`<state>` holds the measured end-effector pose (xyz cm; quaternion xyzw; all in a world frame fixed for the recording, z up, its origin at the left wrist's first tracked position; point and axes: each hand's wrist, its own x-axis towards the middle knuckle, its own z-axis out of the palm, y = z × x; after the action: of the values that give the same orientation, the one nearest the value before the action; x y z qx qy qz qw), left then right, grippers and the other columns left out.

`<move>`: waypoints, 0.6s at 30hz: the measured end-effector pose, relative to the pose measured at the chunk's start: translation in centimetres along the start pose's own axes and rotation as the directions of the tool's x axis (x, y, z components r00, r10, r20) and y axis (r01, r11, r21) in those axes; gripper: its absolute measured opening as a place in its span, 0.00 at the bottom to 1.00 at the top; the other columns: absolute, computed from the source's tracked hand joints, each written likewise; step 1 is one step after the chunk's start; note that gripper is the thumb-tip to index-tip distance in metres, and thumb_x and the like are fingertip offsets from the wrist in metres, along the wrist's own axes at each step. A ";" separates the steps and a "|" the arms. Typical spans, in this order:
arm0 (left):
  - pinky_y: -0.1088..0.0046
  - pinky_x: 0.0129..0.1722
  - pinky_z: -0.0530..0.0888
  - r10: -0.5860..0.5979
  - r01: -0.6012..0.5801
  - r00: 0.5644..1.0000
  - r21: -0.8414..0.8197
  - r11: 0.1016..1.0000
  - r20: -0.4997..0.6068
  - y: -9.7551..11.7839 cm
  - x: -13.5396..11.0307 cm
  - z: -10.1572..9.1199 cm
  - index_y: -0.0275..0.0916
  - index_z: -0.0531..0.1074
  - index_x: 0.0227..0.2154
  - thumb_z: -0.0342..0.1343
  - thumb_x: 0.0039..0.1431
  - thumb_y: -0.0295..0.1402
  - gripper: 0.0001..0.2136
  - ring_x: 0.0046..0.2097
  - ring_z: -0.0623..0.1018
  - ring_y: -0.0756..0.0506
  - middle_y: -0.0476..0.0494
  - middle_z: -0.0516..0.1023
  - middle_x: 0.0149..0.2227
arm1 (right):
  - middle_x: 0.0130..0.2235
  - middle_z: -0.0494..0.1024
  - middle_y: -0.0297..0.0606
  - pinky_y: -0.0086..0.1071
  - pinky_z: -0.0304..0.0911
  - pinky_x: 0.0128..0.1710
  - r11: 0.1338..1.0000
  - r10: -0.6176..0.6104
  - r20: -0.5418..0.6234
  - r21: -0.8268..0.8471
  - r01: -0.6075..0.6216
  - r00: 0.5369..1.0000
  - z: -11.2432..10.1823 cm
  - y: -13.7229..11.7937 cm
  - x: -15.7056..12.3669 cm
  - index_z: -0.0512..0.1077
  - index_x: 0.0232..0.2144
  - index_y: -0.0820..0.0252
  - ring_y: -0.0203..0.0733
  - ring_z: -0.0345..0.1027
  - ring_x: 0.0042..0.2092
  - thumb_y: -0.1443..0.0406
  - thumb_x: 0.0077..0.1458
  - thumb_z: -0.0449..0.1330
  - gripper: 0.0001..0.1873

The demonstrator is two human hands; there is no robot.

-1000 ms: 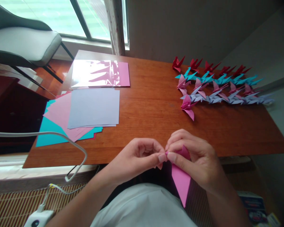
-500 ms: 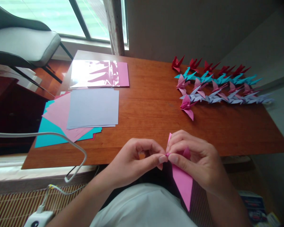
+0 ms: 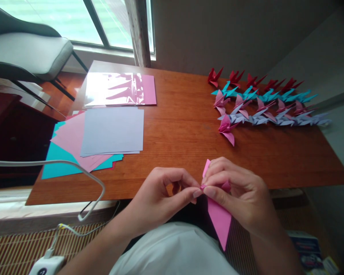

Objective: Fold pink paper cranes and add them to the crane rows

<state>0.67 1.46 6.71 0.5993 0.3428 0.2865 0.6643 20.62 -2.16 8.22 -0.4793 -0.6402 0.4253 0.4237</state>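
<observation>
- Pinching a narrow tip of the folded pink paper (image 3: 219, 223), one item: my left hand (image 3: 167, 196), thumb against forefinger.
- My right hand (image 3: 240, 196), one, grips the same paper between thumb and curled fingers, just beside the left.
- Position of paper: at the table (image 3: 177, 137)'s near edge, its long point hanging down before my white shirt (image 3: 174, 252).
- Changed since a second ago: a pink corner now shows above my right forefinger; the small flap behind the thumb sits lower.
- Unchanged: everything laid out on the table.
- Red cranes (image 3: 214, 78), five; light pink cranes (image 3: 220, 102), five.
- Turquoise cranes (image 3: 229, 91) and lavender cranes (image 3: 259, 119), one row each, overlapping too closely for a sure count.
- Bright pink crane (image 3: 226, 129), one.
- Clear packet (image 3: 114, 89), one, pink paper inside.
- Lavender sheets (image 3: 113, 130), at least two, upon light pink and turquoise sheets (image 3: 61, 160).
</observation>
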 end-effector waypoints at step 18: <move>0.80 0.30 0.68 0.306 -0.276 0.950 0.287 0.917 -0.064 -0.1 -0.4 0.4 0.37 0.76 0.30 0.60 0.62 0.26 0.05 0.29 0.73 0.55 0.52 0.78 0.27 | 0.32 0.77 0.34 0.40 0.66 0.41 0.998 -0.062 -0.054 -0.001 0.062 0.997 0.5 0.1 -0.1 0.79 0.31 0.56 0.41 0.70 0.37 0.72 0.56 0.66 0.06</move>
<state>0.73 0.94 6.70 0.7134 0.3214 0.3638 0.5053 20.20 -2.26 8.00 -0.4706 -0.6428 0.3991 0.4539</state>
